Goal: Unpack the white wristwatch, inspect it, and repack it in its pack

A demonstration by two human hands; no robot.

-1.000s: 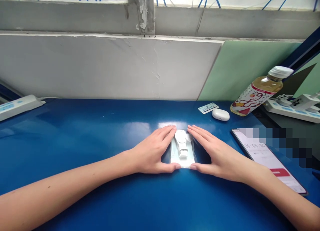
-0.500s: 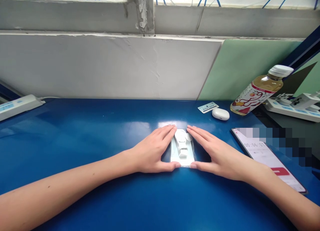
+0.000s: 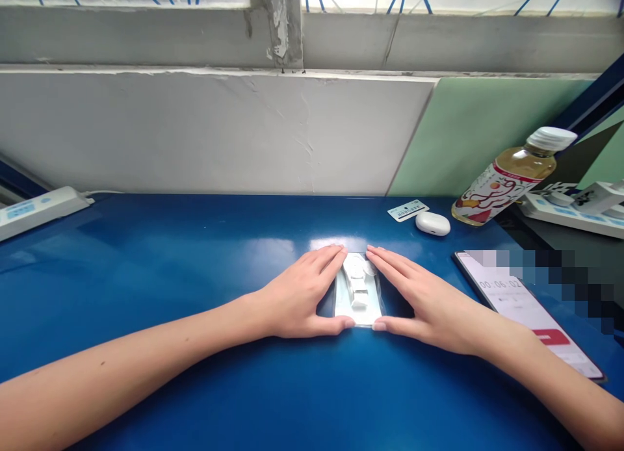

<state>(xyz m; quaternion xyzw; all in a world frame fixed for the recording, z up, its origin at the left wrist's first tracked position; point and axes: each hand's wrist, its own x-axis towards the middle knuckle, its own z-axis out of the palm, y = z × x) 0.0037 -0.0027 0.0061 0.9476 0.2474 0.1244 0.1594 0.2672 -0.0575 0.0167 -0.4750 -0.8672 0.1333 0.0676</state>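
A small clear plastic packet (image 3: 359,316) with a pale card and a white plastic piece inside lies flat on the blue table (image 3: 292,392). My left hand (image 3: 309,288) rests along its left side, fingertips at the top left corner and thumb at the lower edge. On the other side, my right hand (image 3: 416,295) mirrors it, with fingertips at the top right corner and thumb at the bottom right. Both hands have fingers stretched out and thumbs apart, touching the packet's edges without gripping it. What exactly the white piece is, I cannot tell.
To the right lies a phone (image 3: 526,314) showing a timer, partly under my right forearm. Behind it are a white earbud case (image 3: 433,223), a small card (image 3: 408,210) and a drink bottle (image 3: 507,178). Power strips (image 3: 43,210) stand at the left and right edges.
The view has shifted very slightly. Both hands and the packet keep their places, and the phone's timer has gone up a second.
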